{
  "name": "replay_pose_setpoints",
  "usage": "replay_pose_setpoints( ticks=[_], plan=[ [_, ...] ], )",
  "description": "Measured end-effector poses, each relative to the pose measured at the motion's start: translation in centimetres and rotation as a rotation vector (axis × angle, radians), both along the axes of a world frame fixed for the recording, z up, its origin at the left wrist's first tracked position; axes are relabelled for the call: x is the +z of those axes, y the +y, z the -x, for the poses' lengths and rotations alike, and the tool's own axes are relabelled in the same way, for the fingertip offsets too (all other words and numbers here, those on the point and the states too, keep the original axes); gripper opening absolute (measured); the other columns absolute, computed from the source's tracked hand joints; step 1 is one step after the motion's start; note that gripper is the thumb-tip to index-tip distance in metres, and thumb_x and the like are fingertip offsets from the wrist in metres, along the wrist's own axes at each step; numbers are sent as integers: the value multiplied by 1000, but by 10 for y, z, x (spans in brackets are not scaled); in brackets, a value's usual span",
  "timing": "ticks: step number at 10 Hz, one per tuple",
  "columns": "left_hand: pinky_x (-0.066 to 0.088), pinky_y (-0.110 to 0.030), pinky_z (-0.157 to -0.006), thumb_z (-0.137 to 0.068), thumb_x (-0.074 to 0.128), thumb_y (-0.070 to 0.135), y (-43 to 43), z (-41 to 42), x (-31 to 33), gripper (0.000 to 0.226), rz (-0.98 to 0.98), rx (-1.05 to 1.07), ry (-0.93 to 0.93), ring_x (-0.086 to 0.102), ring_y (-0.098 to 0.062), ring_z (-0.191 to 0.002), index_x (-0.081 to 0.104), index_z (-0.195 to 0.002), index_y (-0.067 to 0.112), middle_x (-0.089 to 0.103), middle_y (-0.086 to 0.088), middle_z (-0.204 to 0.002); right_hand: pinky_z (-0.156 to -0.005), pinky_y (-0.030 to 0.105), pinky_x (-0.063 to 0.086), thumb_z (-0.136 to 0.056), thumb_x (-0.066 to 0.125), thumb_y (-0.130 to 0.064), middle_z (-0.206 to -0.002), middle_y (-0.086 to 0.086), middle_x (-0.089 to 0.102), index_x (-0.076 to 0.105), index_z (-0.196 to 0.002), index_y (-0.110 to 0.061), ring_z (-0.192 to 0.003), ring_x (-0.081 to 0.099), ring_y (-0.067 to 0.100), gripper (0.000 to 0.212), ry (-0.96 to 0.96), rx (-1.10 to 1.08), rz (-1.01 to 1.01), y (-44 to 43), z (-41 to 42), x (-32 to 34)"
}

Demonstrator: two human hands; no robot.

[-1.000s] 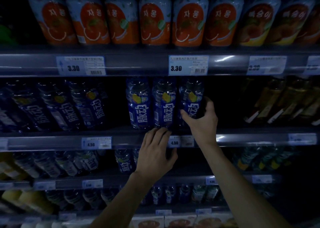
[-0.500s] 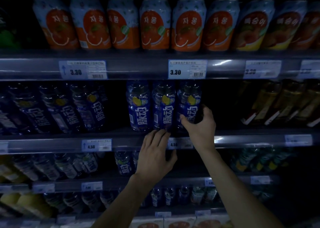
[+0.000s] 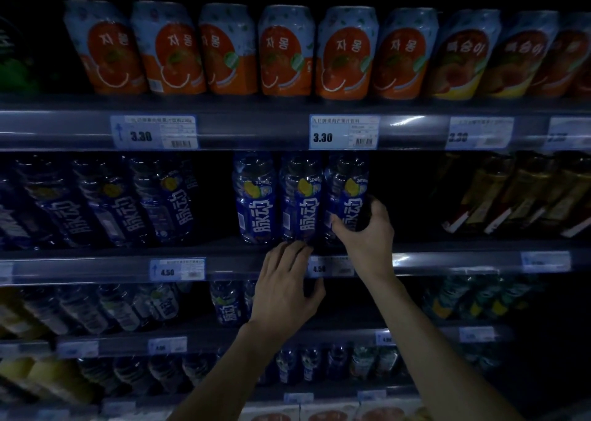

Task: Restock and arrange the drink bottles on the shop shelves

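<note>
Three blue drink bottles with white lettering stand upright side by side on the middle shelf (image 3: 96,267). My right hand (image 3: 367,232) grips the lower part of the right blue bottle (image 3: 347,193), thumb on its front and fingers round its right side. My left hand (image 3: 284,283) reaches up with straight fingers whose tips touch the shelf lip at the base of the middle blue bottle (image 3: 300,203). The left blue bottle (image 3: 256,199) stands free beside it.
More blue bottles (image 3: 105,203) lean at the left of the same shelf, with a dark gap between them and the three. Orange cans (image 3: 284,52) fill the shelf above; brown bottles (image 3: 511,193) stand at the right. Lower shelves hold more drinks. The light is dim.
The view has tilted slightly, so the shelves sit lower in the frame. My right hand has slid a little lower on the right bottle. My left hand stays at the shelf edge.
</note>
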State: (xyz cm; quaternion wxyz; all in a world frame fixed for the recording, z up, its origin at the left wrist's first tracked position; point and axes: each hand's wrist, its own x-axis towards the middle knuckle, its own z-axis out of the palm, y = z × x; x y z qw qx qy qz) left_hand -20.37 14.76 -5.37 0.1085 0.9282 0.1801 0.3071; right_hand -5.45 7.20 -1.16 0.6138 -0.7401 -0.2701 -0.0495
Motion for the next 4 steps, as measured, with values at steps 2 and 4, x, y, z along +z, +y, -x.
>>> replay_pose_setpoints(
  ticks=[2,4],
  plan=[
    [39,-36,-102,-86,61,36,-2,2,14,52,149,16,-28,48,-21,-118,49,-131,14,55,-3,-126,-85,19,45,-76,77,-40,-114,-2,59,56,-120,-17,-103,57,9,54,-16,22,58,-8,4,7],
    [41,-22,-85,-90,60,37,3,9,47,50,437,21,-50,47,-13,-114,44,-134,20,45,3,-129,-104,33,41,-80,75,-38,-140,6,49,42,-141,-11,-126,47,18,74,-26,-25,102,-20,13,21]
  ],
)
